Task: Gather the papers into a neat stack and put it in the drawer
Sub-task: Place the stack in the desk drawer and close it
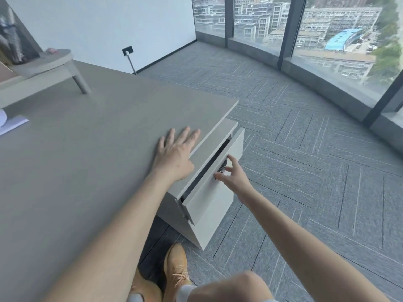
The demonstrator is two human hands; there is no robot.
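White papers lie at the far left edge of the grey desk, far from both hands and partly cut off by the frame. A light grey drawer under the desk's right end stands slightly pulled out, with a dark gap along its top. My left hand rests flat on the desk near its right edge, fingers spread, holding nothing. My right hand is at the drawer front, fingertips touching the dark lock panel near the top edge.
A low grey riser shelf with a leg stands at the desk's back left. Grey carpet spreads to the right, bounded by floor-to-ceiling windows. My knee and tan shoes are below the desk's edge.
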